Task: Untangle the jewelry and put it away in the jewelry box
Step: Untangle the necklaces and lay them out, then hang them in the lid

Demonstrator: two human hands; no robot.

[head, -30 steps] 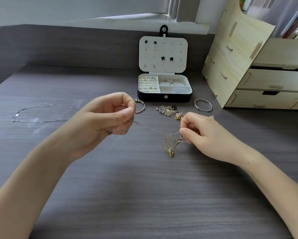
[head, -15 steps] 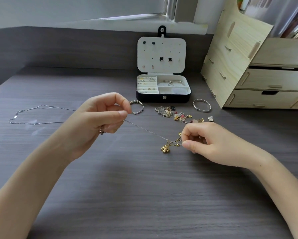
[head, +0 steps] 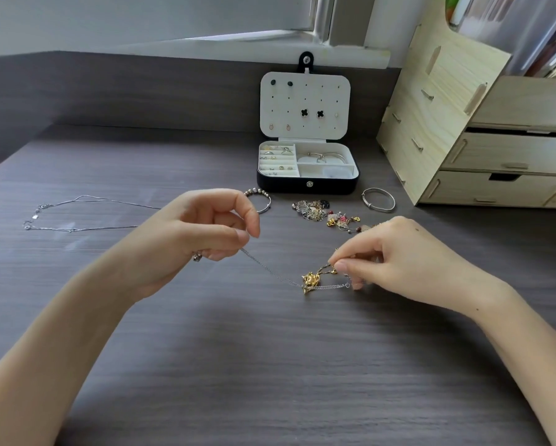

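The left hand (head: 199,233) pinches a thin silver chain (head: 264,267) between thumb and forefinger, held above the desk (head: 270,365). The chain slopes down to a gold tangle (head: 312,280) low over the desk, where the right hand (head: 399,255) pinches linked strands. Behind stands the open jewelry box (head: 307,185), with a heap of tangled jewelry (head: 315,210), a silver bangle (head: 378,198) and a beaded bracelet (head: 260,201) just before it. A silver necklace (head: 87,214) lies well apart at the left.
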